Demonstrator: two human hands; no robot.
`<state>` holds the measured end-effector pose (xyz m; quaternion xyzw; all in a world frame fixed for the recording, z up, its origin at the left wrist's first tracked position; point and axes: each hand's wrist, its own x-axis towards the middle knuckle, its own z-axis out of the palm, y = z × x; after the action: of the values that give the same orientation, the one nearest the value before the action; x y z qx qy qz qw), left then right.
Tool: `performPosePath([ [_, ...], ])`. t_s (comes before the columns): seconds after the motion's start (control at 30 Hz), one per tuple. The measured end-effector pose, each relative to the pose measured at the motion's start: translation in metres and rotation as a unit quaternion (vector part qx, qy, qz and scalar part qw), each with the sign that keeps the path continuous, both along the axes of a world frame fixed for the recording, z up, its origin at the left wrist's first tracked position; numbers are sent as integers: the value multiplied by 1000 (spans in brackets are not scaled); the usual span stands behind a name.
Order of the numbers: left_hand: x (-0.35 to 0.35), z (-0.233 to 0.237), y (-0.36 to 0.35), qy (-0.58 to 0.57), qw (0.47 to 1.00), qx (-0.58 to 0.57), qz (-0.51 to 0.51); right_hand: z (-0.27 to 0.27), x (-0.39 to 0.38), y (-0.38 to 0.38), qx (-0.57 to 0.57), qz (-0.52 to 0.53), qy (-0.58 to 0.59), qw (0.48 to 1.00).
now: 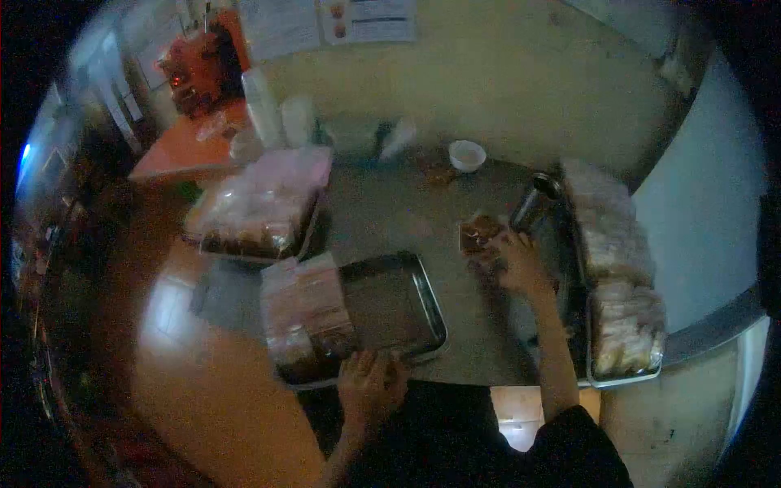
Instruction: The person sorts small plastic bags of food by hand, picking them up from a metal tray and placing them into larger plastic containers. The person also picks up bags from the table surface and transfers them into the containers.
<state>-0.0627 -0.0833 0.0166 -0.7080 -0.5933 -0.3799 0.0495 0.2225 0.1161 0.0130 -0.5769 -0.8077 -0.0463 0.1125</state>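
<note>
My left hand is at the near rim of a shallow metal tray, its fingers curled over the edge. Flat clear packets with pale and brown contents lie in a row along the tray's left half. Farther right, my right hand reaches over the table with its fingers closed on the near right edge of a small clear packet with reddish-brown contents. Just beyond that hand stands a dark metal cup. Dim light and blur hide the fingertips' exact contact.
A white bowl sits by the wall. Another tray piled with packets is at the back left, near white bottles. Along the right edge, long stacks of packets stand in a tray. An orange surface lies far left.
</note>
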Motion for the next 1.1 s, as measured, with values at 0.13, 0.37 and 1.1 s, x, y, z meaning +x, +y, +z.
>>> performPosePath([
  [0.13, 27, 7, 19, -19, 999, -1, -51, -13, 11, 13, 46, -16, 58, 997],
  [0.37, 54, 35, 81, -243, 929, -184, -211, 37, 14, -19, 59, 100, 149, 982],
  [1.1, 61, 28, 69, -589, 709, -215, -322, -44, 52, -6, 145, -103, 365, 914],
])
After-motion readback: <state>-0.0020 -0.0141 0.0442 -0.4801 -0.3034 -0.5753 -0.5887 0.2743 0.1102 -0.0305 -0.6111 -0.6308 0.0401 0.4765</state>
